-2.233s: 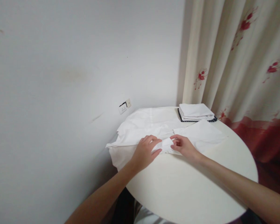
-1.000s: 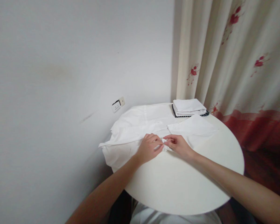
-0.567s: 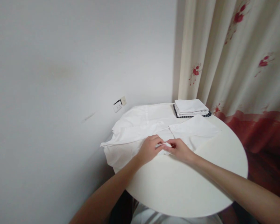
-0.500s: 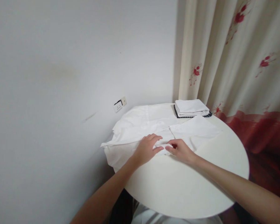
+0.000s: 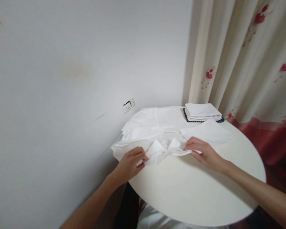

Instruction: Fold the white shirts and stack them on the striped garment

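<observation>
Head view: left hand and right hand each pinch an end of the white shirt collar, fingers closed on the cloth, pulling it flat on the round table, folded stack behind near the curtain.

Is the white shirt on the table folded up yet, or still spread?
Still spread. The white shirt lies open across the table; left hand and right hand pinch its collar.
</observation>
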`<move>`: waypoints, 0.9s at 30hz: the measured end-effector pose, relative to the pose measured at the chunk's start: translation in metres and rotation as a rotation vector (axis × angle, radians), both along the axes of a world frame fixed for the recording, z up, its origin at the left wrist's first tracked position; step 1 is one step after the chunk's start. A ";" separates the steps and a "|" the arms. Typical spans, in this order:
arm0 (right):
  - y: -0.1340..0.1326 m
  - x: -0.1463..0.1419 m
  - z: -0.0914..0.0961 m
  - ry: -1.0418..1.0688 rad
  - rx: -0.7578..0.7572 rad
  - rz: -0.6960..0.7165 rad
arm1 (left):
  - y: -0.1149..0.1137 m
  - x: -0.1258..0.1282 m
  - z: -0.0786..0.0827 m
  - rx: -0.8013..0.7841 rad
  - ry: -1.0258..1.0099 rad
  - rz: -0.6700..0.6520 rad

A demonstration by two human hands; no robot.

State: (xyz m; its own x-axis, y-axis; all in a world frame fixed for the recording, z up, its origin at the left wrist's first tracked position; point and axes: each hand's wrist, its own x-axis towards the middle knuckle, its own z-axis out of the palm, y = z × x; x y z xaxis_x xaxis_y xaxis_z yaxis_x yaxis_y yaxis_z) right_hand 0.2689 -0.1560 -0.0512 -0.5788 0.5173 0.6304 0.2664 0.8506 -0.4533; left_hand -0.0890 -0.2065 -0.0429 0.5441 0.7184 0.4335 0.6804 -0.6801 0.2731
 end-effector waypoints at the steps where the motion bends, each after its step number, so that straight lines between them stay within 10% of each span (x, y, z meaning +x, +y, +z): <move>1: -0.007 0.005 0.001 -0.049 0.034 0.028 | -0.007 0.001 -0.002 0.023 0.028 -0.057; 9: -0.062 0.012 -0.033 -0.382 0.096 0.073 | -0.038 0.006 -0.039 -0.161 0.180 -0.199; 18: -0.052 0.038 -0.064 -0.477 0.108 -0.251 | -0.052 -0.030 -0.028 -0.197 0.241 0.007; 27: -0.063 0.049 -0.054 -0.551 0.027 -0.146 | -0.053 -0.072 -0.049 -0.153 0.224 0.090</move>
State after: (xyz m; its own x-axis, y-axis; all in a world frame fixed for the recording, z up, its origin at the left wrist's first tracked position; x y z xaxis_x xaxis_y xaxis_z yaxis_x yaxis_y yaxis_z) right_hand 0.3175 -0.2190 -0.1050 -0.7496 0.6044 0.2698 0.5732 0.7966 -0.1921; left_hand -0.1606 -0.2596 -0.0920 0.5451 0.8159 0.1929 0.7910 -0.5768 0.2039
